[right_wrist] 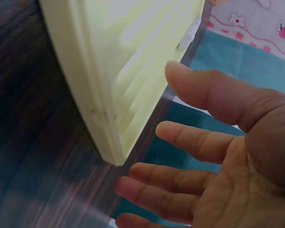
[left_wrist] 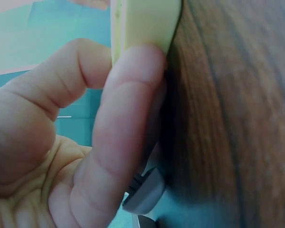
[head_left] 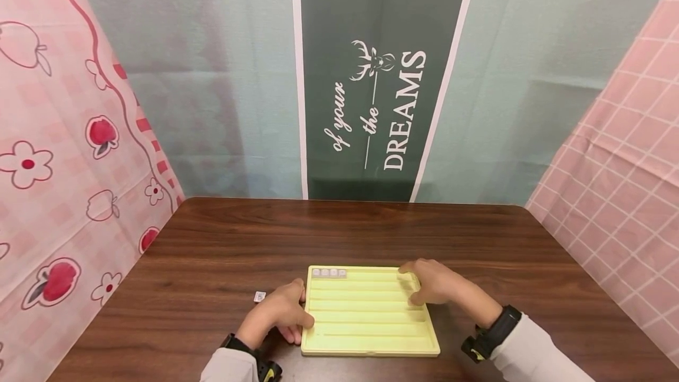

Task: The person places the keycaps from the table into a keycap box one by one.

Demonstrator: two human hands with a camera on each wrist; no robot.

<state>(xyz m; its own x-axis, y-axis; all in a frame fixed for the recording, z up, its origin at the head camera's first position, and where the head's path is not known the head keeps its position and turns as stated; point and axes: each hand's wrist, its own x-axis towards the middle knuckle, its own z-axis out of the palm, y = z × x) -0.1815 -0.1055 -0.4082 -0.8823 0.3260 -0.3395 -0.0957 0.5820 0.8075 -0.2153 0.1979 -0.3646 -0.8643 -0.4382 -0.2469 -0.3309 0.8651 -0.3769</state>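
Note:
A shallow yellow tray [head_left: 371, 329] with raised ridges lies on the table. Several small pale square pieces [head_left: 329, 273] sit in a row at its far left corner. My left hand [head_left: 281, 310] holds the tray's left edge, thumb over the rim and a finger against the outer side; the tray's yellow side [left_wrist: 152, 23] shows at the fingertips in the left wrist view. Over the far right corner, my right hand [head_left: 432, 282] has its fingers spread. In the right wrist view, that hand's fingers are extended beside the tray's corner, holding nothing.
A small white marked piece [head_left: 259, 296] lies on the brown wooden table [head_left: 223, 240], left of my left hand. A small grey piece [left_wrist: 146, 192] shows behind the fingers in the left wrist view. Printed cloths [head_left: 239, 75] hang behind and at both sides.

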